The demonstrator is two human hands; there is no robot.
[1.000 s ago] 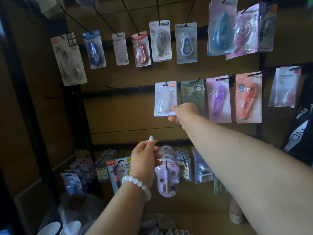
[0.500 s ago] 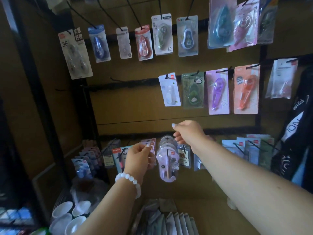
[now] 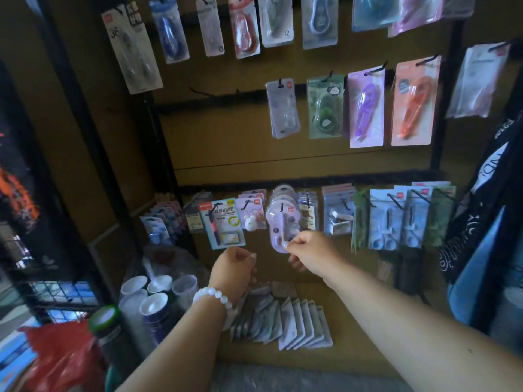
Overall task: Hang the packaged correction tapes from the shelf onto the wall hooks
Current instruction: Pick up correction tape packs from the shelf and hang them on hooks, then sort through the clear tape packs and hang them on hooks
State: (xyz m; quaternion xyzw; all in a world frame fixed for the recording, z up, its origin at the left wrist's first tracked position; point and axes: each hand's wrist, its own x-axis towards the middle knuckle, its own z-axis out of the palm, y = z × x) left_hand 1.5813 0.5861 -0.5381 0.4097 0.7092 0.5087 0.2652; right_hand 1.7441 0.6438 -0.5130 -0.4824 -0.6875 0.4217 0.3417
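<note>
Both hands loosely curled, holding nothing I can see: left hand [image 3: 233, 268], right hand [image 3: 310, 251] above the shelf's fanned packs [image 3: 297, 323], positioned to grab next.

Top row packs [image 3: 285, 21] cut off by upper edge. Left hand [image 3: 233, 271] curled away, palm hidden; can't tell if it holds anything. Right hand [image 3: 311, 251] covers bottom of purple pack [image 3: 278, 222]. Pile of packs [image 3: 283, 321] on shelf blurred, labels unreadable.

Both hands have dropped from the hooks; right hand [image 3: 314, 251] let go of the white pack [image 3: 283, 108].
</note>
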